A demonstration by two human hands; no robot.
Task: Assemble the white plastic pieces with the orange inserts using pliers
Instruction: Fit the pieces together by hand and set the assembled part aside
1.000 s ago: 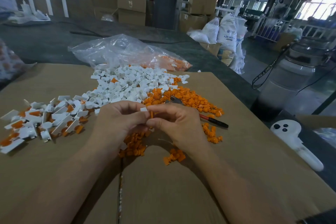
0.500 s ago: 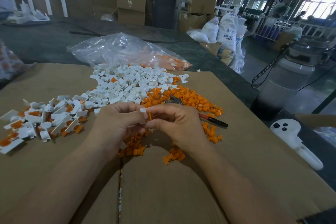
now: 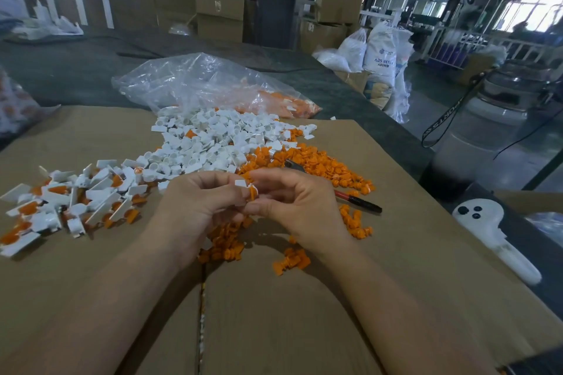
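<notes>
My left hand pinches a small white plastic piece above the cardboard. Right against it, my right hand pinches an orange insert; the two parts touch between my fingertips. Behind my hands lies a heap of loose white pieces and, to its right, a heap of orange inserts. More orange inserts lie under my hands. Pliers with red and black handles lie on the cardboard behind my right hand, partly buried in the inserts. Assembled white-and-orange pieces are piled at the left.
A clear plastic bag with more parts lies behind the heaps. A white handheld controller rests at the right beyond the cardboard sheet. Past the table's right edge stand white sacks and a large container.
My hands have stayed close together, turning slightly; the white piece and the orange insert sit a little higher between my fingertips.
</notes>
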